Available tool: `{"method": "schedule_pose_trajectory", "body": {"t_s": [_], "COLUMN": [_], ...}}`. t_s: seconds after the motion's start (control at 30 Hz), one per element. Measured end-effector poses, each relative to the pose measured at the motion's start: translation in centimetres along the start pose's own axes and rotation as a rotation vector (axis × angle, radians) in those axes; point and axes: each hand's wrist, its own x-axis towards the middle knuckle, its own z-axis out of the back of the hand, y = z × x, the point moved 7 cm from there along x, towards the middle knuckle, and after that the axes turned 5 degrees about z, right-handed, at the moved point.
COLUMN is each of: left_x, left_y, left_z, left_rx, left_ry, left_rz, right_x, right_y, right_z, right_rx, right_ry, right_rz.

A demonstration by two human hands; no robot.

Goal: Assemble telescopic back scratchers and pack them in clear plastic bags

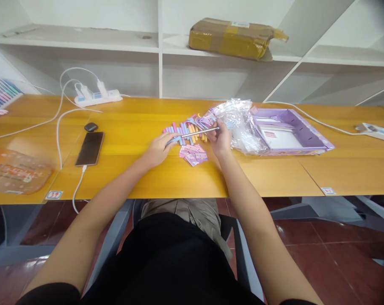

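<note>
A thin metal rod with light-blue ends [200, 132] spans the gap between my two hands. My left hand [160, 148] pinches its blue left end. My right hand [221, 136] has its fingers closed around the other end, where a small blue piece sticks out past them; its exact shape is too small to tell. Behind the rod lie several pastel sticks [182, 129] in pink, blue, purple and yellow, side by side on the table. Several small pink and purple cards [194, 155] lie fanned just in front of them. Crumpled clear plastic bags [242, 131] sit beside my right hand.
A purple open box [315, 142] stands right of the bags. On the left are a charging phone [90, 148], a black earbud case [91, 126], an orange plastic pack [18, 171] and a power strip [99, 97]. A taped parcel [230, 38] rests on the shelf.
</note>
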Motion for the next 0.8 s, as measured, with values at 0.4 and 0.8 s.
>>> {"method": "schedule_pose_trajectory", "body": {"t_s": [0.4, 0.8], "left_x": [-0.2, -0.6], "left_y": [0.0, 0.2], "left_z": [0.0, -0.4], "left_rx": [-0.012, 0.062], "left_ry": [0.021, 0.041], "left_rz": [0.021, -0.053], "right_x": [0.0, -0.4], "right_y": [0.6, 1.4], "right_z": [0.1, -0.2], "right_rx": [-0.108, -0.193], "right_ry": [-0.024, -0.009], "right_rz": [0.088, 0.144]}}
